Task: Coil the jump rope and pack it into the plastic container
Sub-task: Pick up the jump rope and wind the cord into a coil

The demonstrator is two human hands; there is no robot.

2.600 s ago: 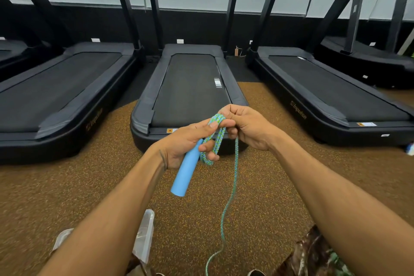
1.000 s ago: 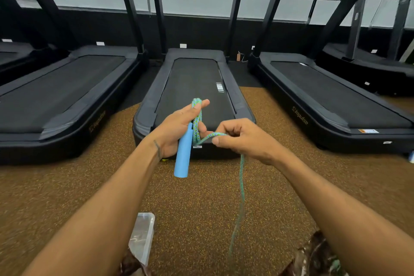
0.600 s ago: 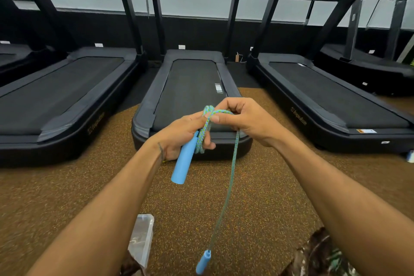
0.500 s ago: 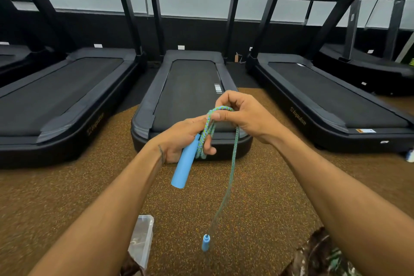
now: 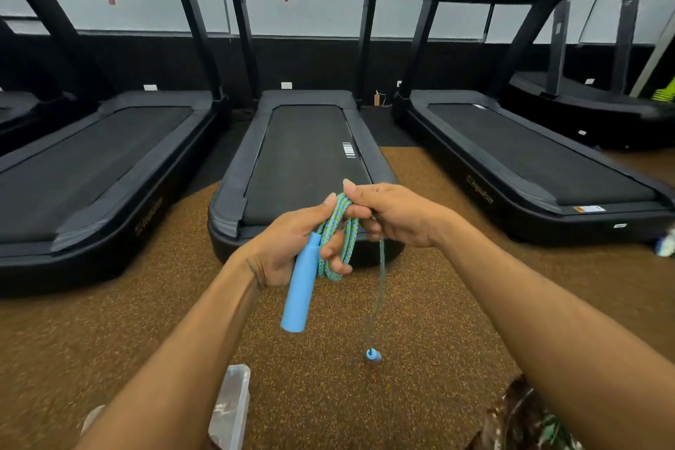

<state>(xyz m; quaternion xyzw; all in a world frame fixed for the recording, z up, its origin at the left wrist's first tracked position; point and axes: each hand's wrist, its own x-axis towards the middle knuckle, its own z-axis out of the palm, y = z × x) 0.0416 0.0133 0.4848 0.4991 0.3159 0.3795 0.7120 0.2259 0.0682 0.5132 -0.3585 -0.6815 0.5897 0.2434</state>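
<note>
My left hand (image 5: 292, 245) grips a light blue jump rope handle (image 5: 299, 289) that points down, together with several loops of the blue-green rope (image 5: 341, 234). My right hand (image 5: 394, 214) pinches the rope at the top of the loops, touching my left thumb. A blurred tail of rope (image 5: 380, 289) hangs from my right hand and ends in a small blue end piece (image 5: 373, 355) above the floor. The clear plastic container (image 5: 230, 409) lies on the floor at the bottom, partly hidden by my left forearm.
Three black treadmills stand ahead; the middle treadmill (image 5: 303, 164) ends just beyond my hands. Brown speckled rubber floor (image 5: 109, 332) spreads around me. Camouflage-patterned cloth (image 5: 522, 420) shows at the bottom right.
My right hand laid more loops of rope into my left hand. The hanging tail got shorter and its blue end piece rose off the floor.
</note>
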